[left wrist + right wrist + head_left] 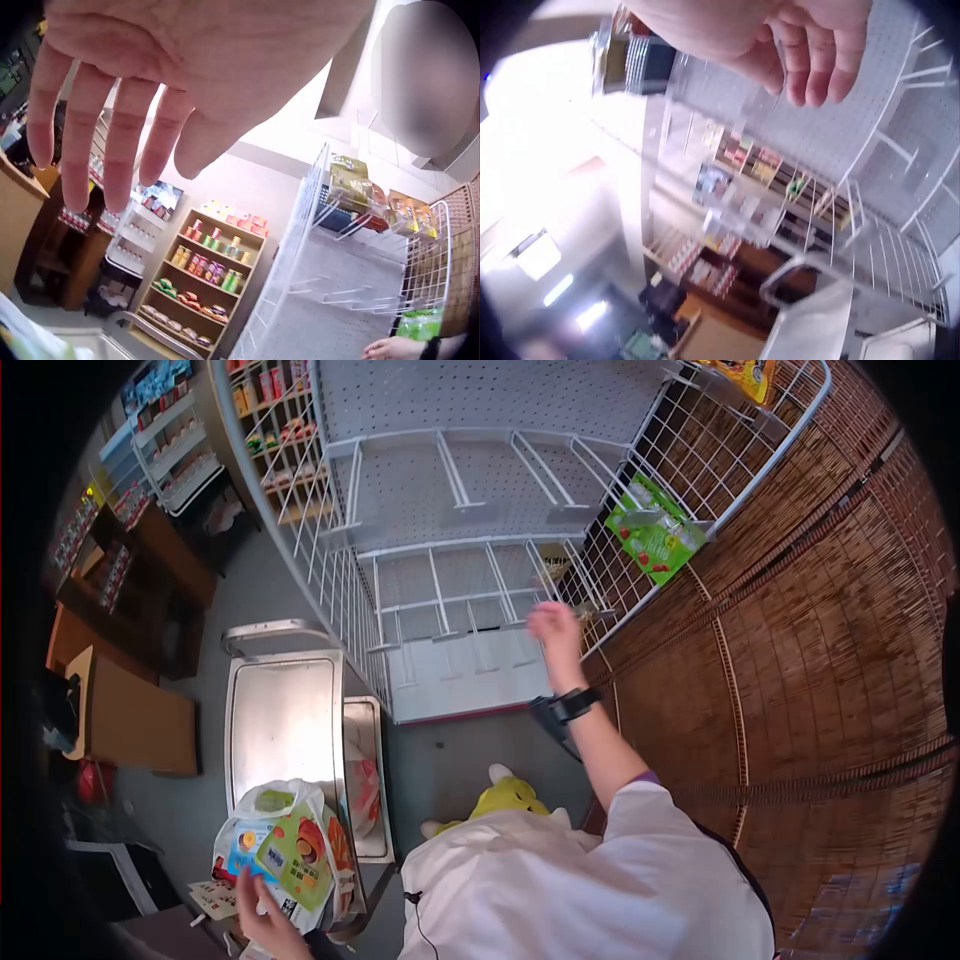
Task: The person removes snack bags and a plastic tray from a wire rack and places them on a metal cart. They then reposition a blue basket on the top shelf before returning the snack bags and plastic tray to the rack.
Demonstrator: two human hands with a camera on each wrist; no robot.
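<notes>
L hand (262, 920): bottom edge of head view, wrist + sleeve cut off. Fingers long, slightly bent, a bit apart (L wrist view). Over/next to plastic bag (290, 850) on metal trolley (285, 710); contact w/ bag: can't tell.

R hand (556, 625): in front of rack (430, 550), near lower hooks (500, 585). Fingers loosely bent, close together (R wrist view); fingertips small + soft in head view, can't tell if they touch a hook.

Packs: green pack w/ food print (300, 855) in the bag, on near end of trolley top. Bag film + neighbouring packs cover parts; print too small to read. Green packs (655, 535) hang R side of rack, partly behind clear tag holder, so count unclear. Beige item (553, 560) behind hooks, half hidden, ID unclear. Yellow pack (745, 378) cut off at top edge.

In the way: R forearm w/ black wristband (576, 705) partly covers dark object (555, 725). Yellow plush (508, 797) mostly hidden by white shirt (570, 880). Lower trolley shelf: second bag (363, 790), partly under top tier. Woven screen (800, 660) stands along R side.

Views: R wrist has strong glare at L; L wrist has blurred patch upper R, only bag's edge at lower L.
</notes>
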